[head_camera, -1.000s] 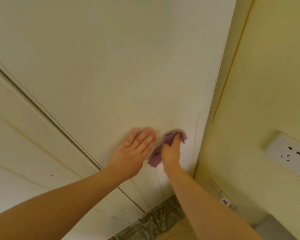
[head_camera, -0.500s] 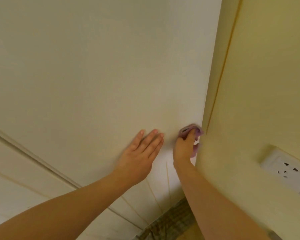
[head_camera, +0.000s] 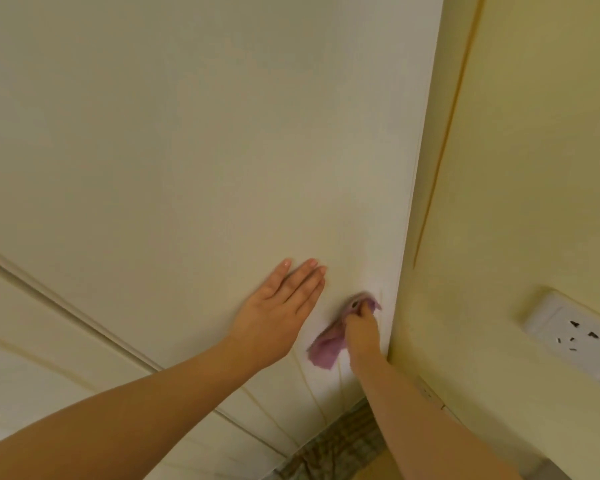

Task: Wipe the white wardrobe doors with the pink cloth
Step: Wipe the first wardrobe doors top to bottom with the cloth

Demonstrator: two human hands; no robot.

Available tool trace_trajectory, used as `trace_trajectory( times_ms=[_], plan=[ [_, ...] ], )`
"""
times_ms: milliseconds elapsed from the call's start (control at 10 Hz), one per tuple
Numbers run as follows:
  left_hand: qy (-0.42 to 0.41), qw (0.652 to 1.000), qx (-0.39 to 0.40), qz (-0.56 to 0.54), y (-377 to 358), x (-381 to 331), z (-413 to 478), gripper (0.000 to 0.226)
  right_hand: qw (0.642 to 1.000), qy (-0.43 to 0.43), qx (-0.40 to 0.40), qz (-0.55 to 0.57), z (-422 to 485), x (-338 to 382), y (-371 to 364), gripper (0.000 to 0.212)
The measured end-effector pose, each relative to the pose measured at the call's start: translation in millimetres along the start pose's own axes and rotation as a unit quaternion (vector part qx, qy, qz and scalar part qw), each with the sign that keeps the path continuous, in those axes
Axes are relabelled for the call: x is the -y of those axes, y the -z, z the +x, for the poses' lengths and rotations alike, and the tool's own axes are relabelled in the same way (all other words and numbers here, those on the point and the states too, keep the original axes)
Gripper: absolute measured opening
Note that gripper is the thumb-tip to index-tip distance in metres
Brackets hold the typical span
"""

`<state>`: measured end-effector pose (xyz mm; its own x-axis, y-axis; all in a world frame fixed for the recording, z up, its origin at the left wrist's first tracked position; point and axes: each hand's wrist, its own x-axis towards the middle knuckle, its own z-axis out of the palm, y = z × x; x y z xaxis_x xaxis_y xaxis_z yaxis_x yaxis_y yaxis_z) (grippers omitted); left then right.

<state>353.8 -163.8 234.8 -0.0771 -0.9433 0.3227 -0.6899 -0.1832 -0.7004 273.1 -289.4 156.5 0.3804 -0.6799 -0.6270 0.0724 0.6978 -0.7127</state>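
The left hand lies flat against the smooth white wardrobe door, its grip spread, with the fingers straight, close together and pointing up the panel. Just to its right, the right hand presses a crumpled pink cloth against the same door, its grip curled round the fabric. One bunched end shows above the fingers, and a loose flap hangs out to the left of the hand, touching the panel. The pink cloth sits low on the door, near its right edge, where the door meets a pale yellow wall. The two hands are near each other but apart. A white plastic wall socket is mounted on the yellow wall, to the right of the right hand. Left of the door, past a long seam, is a second white wardrobe panel. Below the door's foot, a mottled grey-green patch of floor shows between the forearms.
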Motion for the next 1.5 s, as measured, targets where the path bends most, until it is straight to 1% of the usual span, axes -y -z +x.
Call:
trace_trajectory(
  times_ms=[100,200,300,400,500,600,700,800,900,1000,1100,1200,1300,1400,1500],
  plan=[
    [0.007,1.000,-0.010,-0.013,3,-2,-5,0.055,0.975,0.035,-0.073,0.207,22,45,-7,0.051],
    [0.003,1.000,-0.007,-0.016,4,2,-13,0.053,0.907,0.143,-0.064,-0.390,1,34,-7,0.046],
    [-0.016,1.000,0.002,-0.001,8,10,-16,0.055,0.938,0.175,-0.022,-0.298,-4,2,-6,0.031],
    [-0.042,0.998,0.051,0.012,14,15,-23,0.056,0.981,0.108,0.033,-0.158,-21,-14,-13,0.038],
    [-0.062,0.992,0.105,0.023,21,16,-28,0.061,0.994,0.100,0.044,-0.023,-21,0,-18,0.035],
    [-0.056,0.991,0.116,0.039,25,16,-31,0.061,0.990,0.108,0.057,0.065,-31,4,-26,0.037],
    [-0.122,0.975,0.182,0.028,28,12,-22,0.062,0.986,0.135,0.077,0.065,-36,5,-25,0.042],
    [-0.114,0.976,0.180,0.037,23,8,-19,0.063,0.982,0.178,0.059,0.022,-29,-7,-31,0.053],
    [-0.094,0.986,0.115,0.074,11,7,-21,0.059,0.969,0.239,0.051,-0.045,-18,-25,-34,0.069],
    [-0.058,0.987,0.108,0.103,6,-8,-22,0.059,0.935,0.337,0.030,-0.103,-8,-33,-27,0.057],
    [-0.024,0.983,0.152,0.102,8,-22,-21,0.061,0.908,0.398,0.018,-0.131,-6,-35,-22,0.054],
    [0.023,0.987,0.114,0.111,0,-32,-23,0.059,0.866,0.472,0.003,-0.164,-1,-37,-17,0.051],
    [0.070,0.985,0.094,0.128,-5,-38,-26,0.060,0.819,0.537,-0.016,-0.201,11,-38,-15,0.049],
    [0.114,0.981,0.059,0.148,-18,-48,-34,0.059,0.775,0.590,-0.015,-0.226,31,-41,-13,0.054],
    [0.146,0.978,0.001,0.151,-35,-60,-37,0.058,0.753,0.612,-0.005,-0.243,48,-50,-7,0.056]
  ],
)
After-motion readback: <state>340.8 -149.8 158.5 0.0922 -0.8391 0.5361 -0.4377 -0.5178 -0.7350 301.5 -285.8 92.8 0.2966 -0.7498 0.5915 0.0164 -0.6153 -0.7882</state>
